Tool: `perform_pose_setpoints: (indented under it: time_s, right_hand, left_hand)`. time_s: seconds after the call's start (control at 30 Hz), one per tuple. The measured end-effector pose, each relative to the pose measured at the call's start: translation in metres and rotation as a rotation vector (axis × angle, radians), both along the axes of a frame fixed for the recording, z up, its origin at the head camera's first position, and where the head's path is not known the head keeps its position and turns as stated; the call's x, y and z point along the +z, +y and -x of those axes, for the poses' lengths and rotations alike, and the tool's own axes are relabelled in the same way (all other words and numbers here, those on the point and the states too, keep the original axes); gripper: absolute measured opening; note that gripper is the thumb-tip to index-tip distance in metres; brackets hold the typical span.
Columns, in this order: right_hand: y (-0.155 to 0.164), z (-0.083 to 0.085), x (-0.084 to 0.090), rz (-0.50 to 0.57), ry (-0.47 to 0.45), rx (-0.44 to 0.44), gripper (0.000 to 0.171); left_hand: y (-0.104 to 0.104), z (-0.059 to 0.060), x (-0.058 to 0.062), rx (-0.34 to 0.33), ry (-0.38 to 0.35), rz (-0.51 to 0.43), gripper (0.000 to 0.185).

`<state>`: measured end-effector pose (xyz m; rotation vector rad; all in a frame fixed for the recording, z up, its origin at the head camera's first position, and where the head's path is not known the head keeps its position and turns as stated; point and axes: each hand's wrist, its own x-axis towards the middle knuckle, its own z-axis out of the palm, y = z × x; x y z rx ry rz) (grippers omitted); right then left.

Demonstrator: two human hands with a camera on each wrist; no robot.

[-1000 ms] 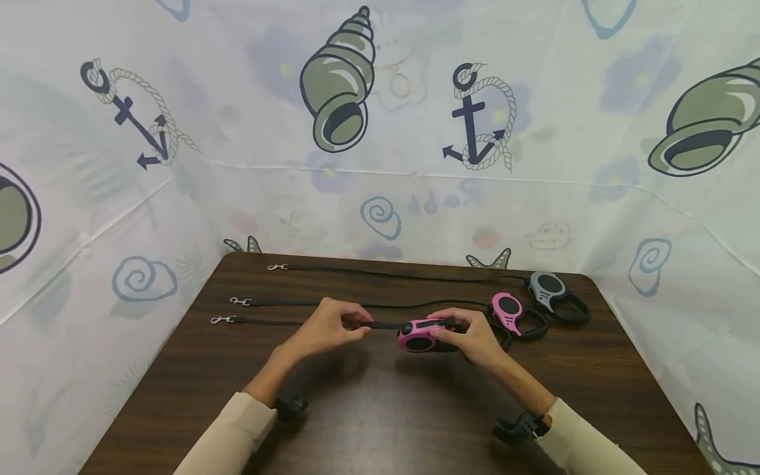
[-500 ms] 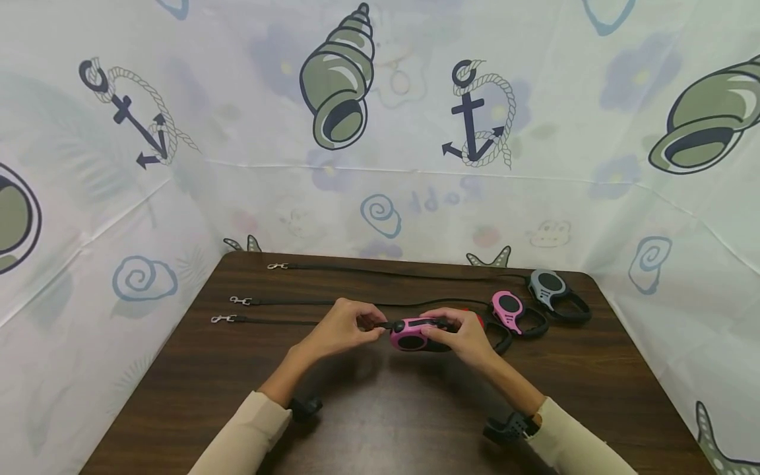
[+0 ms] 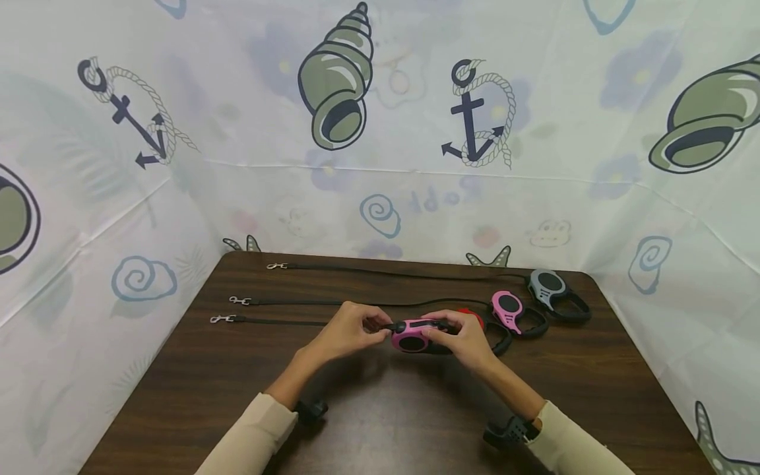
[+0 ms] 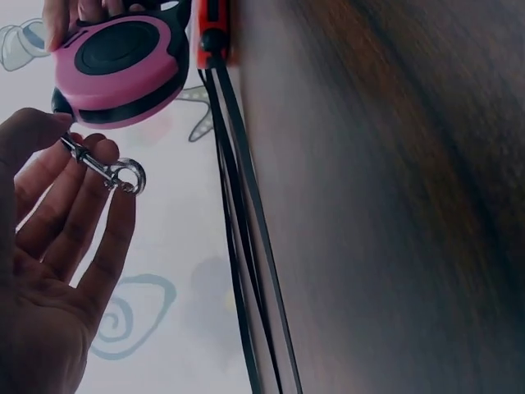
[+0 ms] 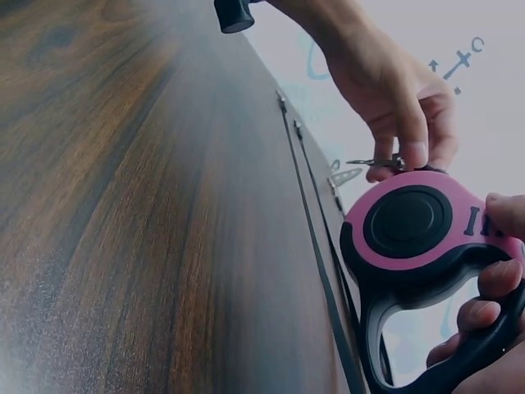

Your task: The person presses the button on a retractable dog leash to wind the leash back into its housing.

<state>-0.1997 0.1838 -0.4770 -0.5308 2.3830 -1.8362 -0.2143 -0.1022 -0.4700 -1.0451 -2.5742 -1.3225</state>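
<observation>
My right hand (image 3: pixel 466 338) grips the black handle of a pink and black retractable leash (image 3: pixel 411 342), raised over the table. Its round casing (image 5: pixel 406 222) shows broadly in the right wrist view. Between thumb and fingers, my left hand (image 3: pixel 349 333) pinches the strap end close to the casing's outlet. In the left wrist view the silver snap hook (image 4: pixel 123 174) lies across the left fingers. Just behind the right hand is a red retractable leash (image 3: pixel 475 315), partly hidden by that hand.
Farther right on the brown table (image 3: pixel 380 409) lie another pink leash (image 3: pixel 507 307) and a grey one (image 3: pixel 547 285). Black straps run leftward to metal snap hooks (image 3: pixel 240 301). A printed white cloth (image 3: pixel 380 185) rises around the back and sides.
The left hand has moved right, toward the held leash, and the strap between them has shortened. The held leash shifted slightly left. The leashes on the table stay put.
</observation>
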Motion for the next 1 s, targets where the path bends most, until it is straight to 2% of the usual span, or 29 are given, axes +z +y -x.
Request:
perform_pose_setpoints:
  time_s: [0.23, 0.57, 0.77, 1.0]
  right_hand:
    - [0.002, 0.000, -0.001, -0.032, -0.047, -0.008, 0.028]
    - [0.004, -0.002, -0.005, -0.025, -0.259, -0.045, 0.036]
    - [0.004, -0.001, -0.010, 0.009, -0.335, -0.060, 0.036]
    - [0.004, -0.004, -0.016, 0.011, -0.360, -0.072, 0.038]
  left_hand:
    - [-0.001, 0.000, -0.003, -0.009, -0.077, 0.016, 0.012]
    - [0.001, 0.003, -0.014, -0.014, -0.130, 0.075, 0.016]
    - [0.003, 0.005, -0.018, -0.015, -0.221, 0.088, 0.019]
    - [0.004, 0.006, -0.021, -0.023, -0.321, 0.072, 0.022]
